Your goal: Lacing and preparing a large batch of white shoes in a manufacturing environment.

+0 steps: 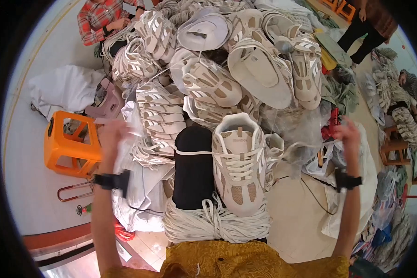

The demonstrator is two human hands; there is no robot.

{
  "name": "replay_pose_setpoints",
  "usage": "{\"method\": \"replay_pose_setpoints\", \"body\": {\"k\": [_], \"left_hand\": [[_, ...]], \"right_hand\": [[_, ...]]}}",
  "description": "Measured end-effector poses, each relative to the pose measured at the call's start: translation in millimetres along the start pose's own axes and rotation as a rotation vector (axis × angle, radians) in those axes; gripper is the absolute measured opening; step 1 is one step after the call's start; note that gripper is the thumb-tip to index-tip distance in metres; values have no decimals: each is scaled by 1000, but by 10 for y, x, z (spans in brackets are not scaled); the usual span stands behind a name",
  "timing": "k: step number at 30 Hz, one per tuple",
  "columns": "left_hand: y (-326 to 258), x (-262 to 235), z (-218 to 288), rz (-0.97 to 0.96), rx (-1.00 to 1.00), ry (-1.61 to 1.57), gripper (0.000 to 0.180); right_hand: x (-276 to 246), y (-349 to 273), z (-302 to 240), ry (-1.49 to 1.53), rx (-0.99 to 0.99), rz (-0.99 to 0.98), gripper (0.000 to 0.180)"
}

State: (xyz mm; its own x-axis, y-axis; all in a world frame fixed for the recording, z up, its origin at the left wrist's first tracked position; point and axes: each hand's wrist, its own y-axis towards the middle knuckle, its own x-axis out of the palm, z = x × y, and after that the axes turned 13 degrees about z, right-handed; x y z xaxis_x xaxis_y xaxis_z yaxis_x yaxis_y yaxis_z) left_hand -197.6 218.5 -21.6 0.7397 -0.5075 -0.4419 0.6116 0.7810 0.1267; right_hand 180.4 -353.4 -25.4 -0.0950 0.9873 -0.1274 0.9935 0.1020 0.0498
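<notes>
A beige and white sneaker (238,169) stands toe toward me in front of my body, laced, on a tied bundle of off-white laces (217,224). Beside it lies a black padded form (193,169). One end of the sneaker's shoelace (192,152) crosses the black form to the left; the other end curves out to the right. My arms are spread wide. My left hand (116,135) is smeared by motion left of the stacked shoes, its grip unclear. My right hand (347,132), blurred, has curled fingers near the lace's right end; what they hold cannot be made out.
A heap of similar shoe uppers (208,83) fills the area ahead. An orange stool (72,143) stands at left, with white cloth (65,90) behind it. Plastic bags (299,134) lie at right. A person in a plaid shirt (102,21) is at far left; others are at right.
</notes>
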Motion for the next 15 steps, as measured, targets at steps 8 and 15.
{"method": "replay_pose_setpoints", "body": {"k": [8,15], "left_hand": [[-1129,1924,1086,-183,443,77,9],[-1298,1930,1026,-184,345,54,8]], "right_hand": [[2057,-1343,-584,-116,-6,-667,10],[2043,-1506,-469,-223,122,-701,13]]}}
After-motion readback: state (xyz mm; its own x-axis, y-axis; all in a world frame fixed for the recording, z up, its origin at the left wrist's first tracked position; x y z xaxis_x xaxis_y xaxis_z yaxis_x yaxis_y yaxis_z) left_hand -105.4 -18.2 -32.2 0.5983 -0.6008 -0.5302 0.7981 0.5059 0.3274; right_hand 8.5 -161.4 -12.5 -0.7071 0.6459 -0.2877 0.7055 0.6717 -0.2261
